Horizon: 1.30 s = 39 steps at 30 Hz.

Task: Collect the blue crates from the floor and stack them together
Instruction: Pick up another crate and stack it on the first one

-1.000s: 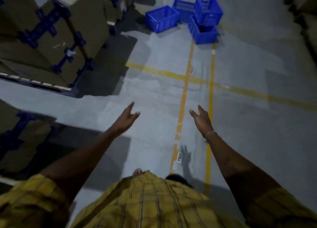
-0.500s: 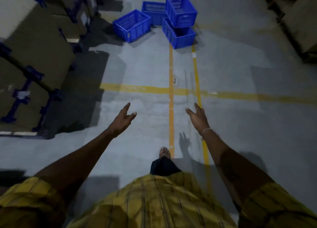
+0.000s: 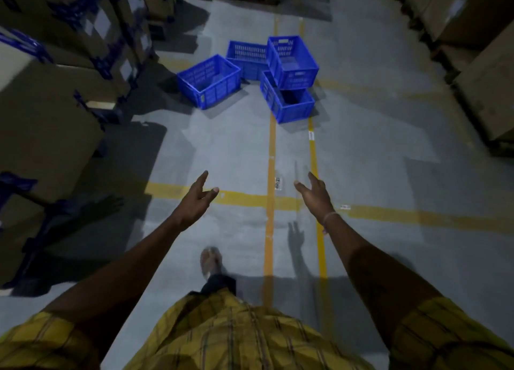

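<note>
Resting on the grey floor (image 3: 228, 152) ahead, four blue crates (image 3: 289, 91) cluster beside yellow floor lines (image 3: 271, 147), one stacked atop another. Left hand (image 3: 196, 200) and right hand (image 3: 315, 196) reach forward, fingers spread, empty, well apart.

Dim light is falling over the grey concrete floor (image 3: 228, 152), with brighter patches lying mid-frame. Hard dark shadows are spreading from the stacked brown cardboard boxes (image 3: 41, 125) at left. The bare foot (image 3: 210, 261) is smearing with motion blur, and wide-angle distortion is bending the edges.
</note>
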Tool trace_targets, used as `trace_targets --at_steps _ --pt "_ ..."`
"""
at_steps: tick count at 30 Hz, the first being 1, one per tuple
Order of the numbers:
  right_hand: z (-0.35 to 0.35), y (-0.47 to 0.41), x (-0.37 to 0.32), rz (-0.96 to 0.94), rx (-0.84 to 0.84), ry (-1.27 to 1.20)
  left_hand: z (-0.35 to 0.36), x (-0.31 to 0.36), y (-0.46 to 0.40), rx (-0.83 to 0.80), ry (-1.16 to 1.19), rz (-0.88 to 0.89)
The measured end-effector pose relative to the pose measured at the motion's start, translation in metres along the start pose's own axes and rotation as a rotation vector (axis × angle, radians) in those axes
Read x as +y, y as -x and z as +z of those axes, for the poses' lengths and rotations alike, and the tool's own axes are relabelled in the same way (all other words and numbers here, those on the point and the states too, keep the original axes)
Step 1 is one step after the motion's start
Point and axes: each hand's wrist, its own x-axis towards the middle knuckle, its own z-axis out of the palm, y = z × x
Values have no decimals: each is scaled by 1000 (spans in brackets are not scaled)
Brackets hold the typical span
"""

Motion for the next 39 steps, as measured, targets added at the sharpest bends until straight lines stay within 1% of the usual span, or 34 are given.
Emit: trace_targets --at_steps 7,9,13,18,23,27,29,33,35,39 --pt "22 -164 -77 19 68 -9 -67 16 -184 -2 -19 21" --pt "29 -203 -106 35 71 -21 -89 27 -231 -26 -32 4" --pt "40 -277 -160 45 108 -73 -132 55 -329 -90 -131 35" --pt "50 -357 -206 73 139 -107 -163 94 -429 -140 -175 58" --pt "48 -450 -233 97 155 -124 -174 111 -534 -167 -220 38" --pt "39 -546 -255 101 180 -142 -178 137 -628 -172 -230 48" --pt "32 -596 -266 93 184 -156 -179 154 -676 -172 -230 51" --pt "11 -685 -295 137 194 -166 -181 203 -765 -180 -252 30" --pt "0 -725 -308 129 205 -168 -182 229 -808 -169 -304 59" --pt "-15 -790 -330 154 212 -174 -181 260 -887 -181 -296 110"
